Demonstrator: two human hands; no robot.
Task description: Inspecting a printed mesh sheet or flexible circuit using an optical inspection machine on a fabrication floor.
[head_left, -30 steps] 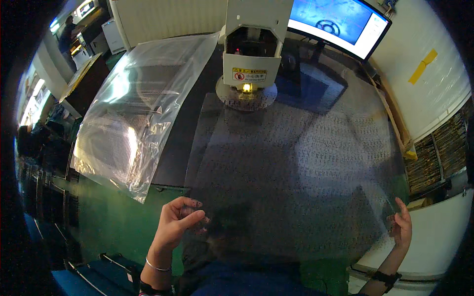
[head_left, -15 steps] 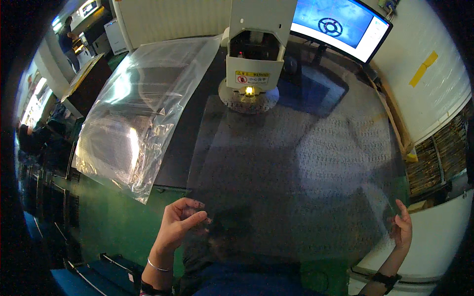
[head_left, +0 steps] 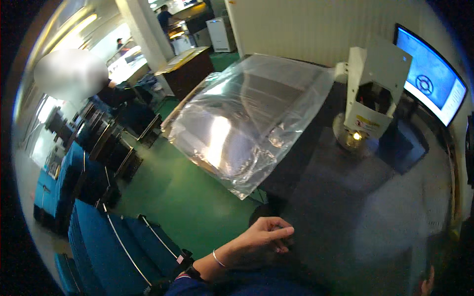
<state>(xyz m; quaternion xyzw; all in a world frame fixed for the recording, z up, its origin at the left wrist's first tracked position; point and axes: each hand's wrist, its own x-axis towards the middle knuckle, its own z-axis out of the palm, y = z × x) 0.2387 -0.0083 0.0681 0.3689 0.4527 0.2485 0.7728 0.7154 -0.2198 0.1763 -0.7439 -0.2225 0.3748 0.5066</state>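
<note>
A large, dark, see-through sheet (head_left: 340,212) stretches in front of me, its far part below the machine head. My left hand (head_left: 269,234) is closed, thumb and fingers pinching the sheet's near left edge. At the lower right rim, only part of my right hand (head_left: 428,283) shows, dim and blurred, its fingers at the sheet's right edge. The grey inspection machine head (head_left: 373,98) stands over the far part of the sheet, with a small lit lamp (head_left: 357,135) beneath it. Left of the machine lies a clear plastic bag (head_left: 247,118) with flat sheets inside.
A monitor (head_left: 429,74) with a dark ring shape on blue stands at the far right. Blue-covered racks (head_left: 106,241) line the left side above a green floor (head_left: 182,197). A brown cabinet (head_left: 185,71) stands behind the bag. Other people are farther back on the left.
The view has swung left, so the machine, bag and sheet appear farther right, and more racks and room show. Both hands stay at the sheet's edges.
</note>
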